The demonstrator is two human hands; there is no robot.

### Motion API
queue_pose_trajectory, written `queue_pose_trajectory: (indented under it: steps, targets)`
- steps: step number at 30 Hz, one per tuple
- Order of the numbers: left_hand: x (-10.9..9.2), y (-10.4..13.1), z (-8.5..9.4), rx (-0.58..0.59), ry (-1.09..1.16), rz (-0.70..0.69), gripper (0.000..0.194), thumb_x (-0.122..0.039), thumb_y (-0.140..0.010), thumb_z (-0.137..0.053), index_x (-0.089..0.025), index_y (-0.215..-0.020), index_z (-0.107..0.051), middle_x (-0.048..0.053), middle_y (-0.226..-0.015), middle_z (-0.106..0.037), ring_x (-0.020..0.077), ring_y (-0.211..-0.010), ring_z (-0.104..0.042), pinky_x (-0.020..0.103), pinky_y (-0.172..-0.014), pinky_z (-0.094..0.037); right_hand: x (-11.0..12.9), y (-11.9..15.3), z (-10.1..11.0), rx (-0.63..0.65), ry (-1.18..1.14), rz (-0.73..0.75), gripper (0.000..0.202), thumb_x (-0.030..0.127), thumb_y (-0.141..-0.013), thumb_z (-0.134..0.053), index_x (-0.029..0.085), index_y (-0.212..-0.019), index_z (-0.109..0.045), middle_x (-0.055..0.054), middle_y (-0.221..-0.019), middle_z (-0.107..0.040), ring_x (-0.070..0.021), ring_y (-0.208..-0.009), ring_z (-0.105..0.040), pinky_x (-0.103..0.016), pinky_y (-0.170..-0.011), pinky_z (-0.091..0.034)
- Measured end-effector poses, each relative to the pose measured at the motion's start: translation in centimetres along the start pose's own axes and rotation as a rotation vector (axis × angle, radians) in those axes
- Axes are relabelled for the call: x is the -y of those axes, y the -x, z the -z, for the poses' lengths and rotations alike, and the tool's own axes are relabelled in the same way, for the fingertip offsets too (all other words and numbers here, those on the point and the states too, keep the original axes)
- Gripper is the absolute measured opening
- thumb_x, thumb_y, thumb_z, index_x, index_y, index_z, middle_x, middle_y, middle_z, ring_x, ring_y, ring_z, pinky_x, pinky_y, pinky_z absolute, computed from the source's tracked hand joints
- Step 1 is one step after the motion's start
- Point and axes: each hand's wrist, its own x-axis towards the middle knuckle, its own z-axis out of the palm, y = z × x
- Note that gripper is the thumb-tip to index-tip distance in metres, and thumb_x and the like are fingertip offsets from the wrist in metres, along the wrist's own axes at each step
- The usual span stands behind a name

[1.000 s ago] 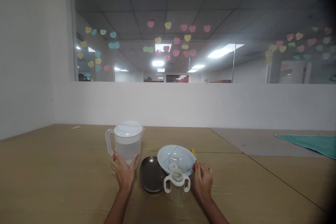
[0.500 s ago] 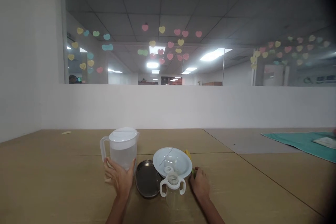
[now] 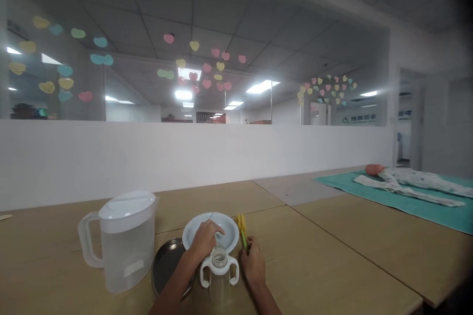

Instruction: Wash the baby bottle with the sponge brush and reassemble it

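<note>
My left hand (image 3: 206, 239) reaches over the white bowl (image 3: 232, 229), its fingers bent down at a small clear item (image 3: 219, 242); whether it grips that item is unclear. Just in front of the bowl stands an open glass bottle (image 3: 219, 275) with two white handles. To its right, my right hand (image 3: 254, 262) is closed around the green handle (image 3: 244, 238) of a brush with a yellow sponge head (image 3: 241, 223). A dark metal tray (image 3: 170, 263) lies partly under my left forearm. The lidded clear pitcher (image 3: 127, 241) stands at the left.
At the far right, a doll (image 3: 375, 170) in white patterned clothes (image 3: 417, 179) lies on a teal cloth (image 3: 399, 205). A low white wall (image 3: 221, 150) with a window above runs behind the tables. Seams cross the tabletop.
My left hand has left the pitcher and moved right, over the bowl. The view has turned to the right, bringing the doll into sight. My right hand stays beside the bowl.
</note>
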Motion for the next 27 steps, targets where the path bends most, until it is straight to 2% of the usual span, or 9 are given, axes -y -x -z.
queue_pose_trajectory:
  steps: [5, 11, 17, 22, 27]
  targets:
    - [0.6, -0.8, -0.7, 0.098, -0.174, 0.064, 0.042, 0.003, -0.068, -0.042, -0.021, -0.090, -0.069, 0.009, -0.090, -0.064, 0.0223, -0.099, -0.054, 0.034, -0.088, -0.037, -0.6, -0.2, -0.5, 0.002, -0.028, -0.080, 0.026, 0.016, -0.073, -0.038, 0.020, -0.095, -0.051, -0.009, -0.078, -0.067, -0.0214, -0.070, -0.064, -0.027, -0.058, -0.043]
    - [1.2, -0.9, -0.5, 0.136, -0.181, 0.152, 0.039, 0.000, -0.076, -0.038, -0.021, -0.094, -0.067, 0.008, -0.100, -0.060, 0.0181, -0.095, -0.055, 0.029, -0.084, -0.040, -0.4, -0.3, -0.2, -0.002, -0.068, -0.153, 0.032, 0.023, -0.076, -0.033, 0.018, -0.104, -0.049, -0.010, -0.077, -0.067, -0.0230, -0.070, -0.065, -0.029, -0.058, -0.043]
    - [2.6, -1.0, 0.0, 0.013, -0.101, 0.133, 0.043, -0.001, -0.079, -0.033, -0.020, -0.103, -0.064, 0.007, -0.101, -0.061, 0.0189, -0.103, -0.051, 0.030, -0.090, -0.038, -0.2, -0.7, 0.3, -0.020, -0.025, -0.248, 0.038, 0.024, -0.078, -0.029, 0.016, -0.110, -0.047, -0.014, -0.088, -0.067, -0.0244, -0.070, -0.065, -0.031, -0.053, -0.041]
    - [2.7, -1.7, 0.9, -0.113, 0.096, 0.207, 0.036, -0.006, -0.080, -0.036, -0.017, -0.098, -0.065, 0.008, -0.101, -0.064, 0.0184, -0.102, -0.054, 0.030, -0.091, -0.038, 1.0, -0.7, 1.0, -0.022, -0.011, -0.132, 0.041, 0.025, -0.079, -0.027, 0.018, -0.113, -0.050, -0.012, -0.091, -0.067, -0.0226, -0.074, -0.064, -0.029, -0.055, -0.042]
    - [1.6, -2.2, 2.0, -0.206, 0.312, 0.263, 0.027, -0.016, -0.081, -0.040, -0.015, -0.090, -0.066, 0.008, -0.097, -0.066, 0.0177, -0.093, -0.058, 0.028, -0.085, -0.041, 2.0, -0.3, 1.9, -0.047, -0.067, 0.021, 0.038, 0.029, -0.080, -0.030, 0.020, -0.103, -0.059, -0.007, -0.091, -0.068, -0.0202, -0.080, -0.064, -0.028, -0.065, -0.047]
